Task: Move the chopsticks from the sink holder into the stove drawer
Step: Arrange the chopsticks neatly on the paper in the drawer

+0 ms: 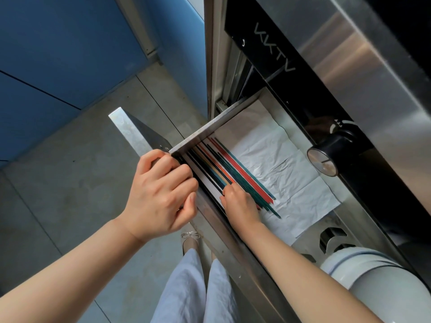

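Steel drawer: the brushed stainless pull-out stove drawer [235,231] stood open, a box with straight thin walls, its front panel running from 10 o'clock toward 5 o'clock across the view.
Left hand: the left hand [161,194] was curled shut over the drawer's front edge, steadying it.
Right hand: the right hand [241,203] lay inside the drawer, palm down on the near ends of the sticks; whether its grip was closed on them or merely pressing could not be told.
Chopsticks: the long slim chopsticks in teal, red, orange, black and tan [235,171] rested on the drawer floor, roughly parallel, tips toward 10 o'clock, crowded against the front wall.
Liner: a creased white paper sheet [284,176] lay under them, thin and likely to slide or bunch.
Knob: a black round stove knob with a metal face [323,160] sat at 3 o'clock, apart from the sticks.
Doing it well: probably best to square the ends gently, press lightly so smooth sticks do not roll, keep the liner flat, and lift the fingers clear before pushing the drawer in.
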